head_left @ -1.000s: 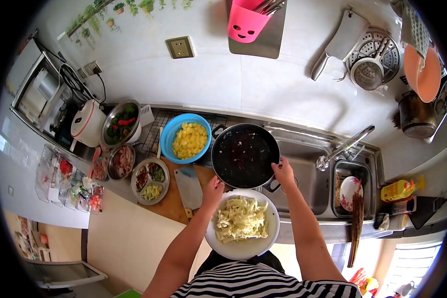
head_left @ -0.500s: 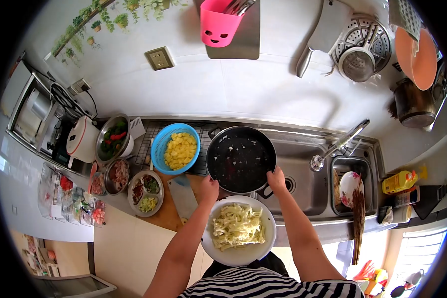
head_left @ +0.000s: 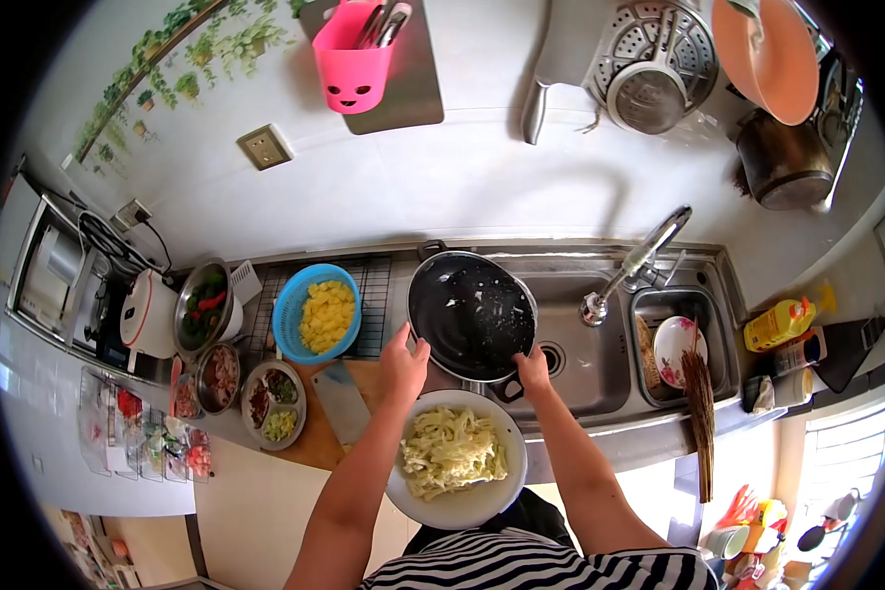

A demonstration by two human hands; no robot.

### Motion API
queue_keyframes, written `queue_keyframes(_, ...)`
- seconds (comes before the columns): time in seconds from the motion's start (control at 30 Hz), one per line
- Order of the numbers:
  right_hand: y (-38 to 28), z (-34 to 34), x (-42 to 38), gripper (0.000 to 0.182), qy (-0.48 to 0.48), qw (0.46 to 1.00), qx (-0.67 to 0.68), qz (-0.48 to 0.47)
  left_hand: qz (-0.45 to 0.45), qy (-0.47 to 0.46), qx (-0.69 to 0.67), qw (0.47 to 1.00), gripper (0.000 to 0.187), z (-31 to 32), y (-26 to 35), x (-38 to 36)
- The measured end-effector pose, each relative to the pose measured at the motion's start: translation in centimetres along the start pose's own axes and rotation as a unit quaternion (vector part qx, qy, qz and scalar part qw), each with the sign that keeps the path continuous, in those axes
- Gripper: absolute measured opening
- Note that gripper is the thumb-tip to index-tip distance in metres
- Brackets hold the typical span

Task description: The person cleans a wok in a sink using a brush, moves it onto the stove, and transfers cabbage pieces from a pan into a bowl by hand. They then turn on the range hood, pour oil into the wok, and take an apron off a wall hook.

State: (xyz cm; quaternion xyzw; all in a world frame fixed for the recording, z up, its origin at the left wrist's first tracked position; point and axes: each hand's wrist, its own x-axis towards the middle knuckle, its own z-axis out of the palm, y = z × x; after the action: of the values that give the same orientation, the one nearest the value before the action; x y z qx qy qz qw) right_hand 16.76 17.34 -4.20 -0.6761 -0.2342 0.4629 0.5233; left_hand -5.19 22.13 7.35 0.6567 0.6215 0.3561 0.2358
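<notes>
Black pan (head_left: pixel 472 315) is the thing in hand: at the left end of the sink (head_left: pixel 605 379), between the wall and the white bowl (head_left: pixel 514 480) of pale strips (head_left: pixel 452 452). One handle points to the wall, the other toward me.

Delta over the last second: white flecks in the pan move from scattered across the bottom to bunched mostly in the right half. I read that as the pan tipping or swirling under my hands, with the wet contents running right. Can't tell if the base is lifted or resting on something.

Right hand (head_left: pixel 533 372) is narrow, closed on the near-right rim just beside the near handle; can't see whether any fingers hook that handle. Left hand (head_left: pixel 403 366) looks looser than a second ago, fingers at the near-left rim. Contact there: can't tell.

What it means: load probably sits toward my right side, so the right grip matters more, and a loose left makes the pan easier to roll. White bowl is close under the near rim, so a dip my way risks dripping into the strips.

No change on the surface: blue basket (head_left: pixel 290 310) of yellow chunks, knife (head_left: pixel 339 398) flat on the board (head_left: pixel 315 449).
</notes>
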Motion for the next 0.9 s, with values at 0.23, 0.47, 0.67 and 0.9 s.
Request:
queue_keyframes(0.23, 1.5, -1.7, -1.0, 0.033, -0.031, 0.989, 0.136, 0.043, -0.080, -0.083, 0.003, 0.993, 0.048, -0.2, 5.2, -0.1)
queue_keyframes(0.47, 1.1, -2.8, -1.6, 0.030, -0.023, 0.991, 0.125, 0.051, -0.035, -0.044, -0.029, 0.998, 0.045, 1.7, 3.7, -0.4)
queue_keyframes(0.67, 1.8, -3.6, -1.8, 0.020, -0.035, 0.976, 0.172, 0.131, 0.136, -0.004, 0.044, 0.990, 0.044, 2.3, 5.7, -0.1)
queue_keyframes(0.9, 3.3, -4.3, -1.6, 0.020, -0.112, 0.932, 0.266, 0.220, 0.208, -0.062, -0.051, 0.975, 0.040, 4.3, 9.8, -0.1)
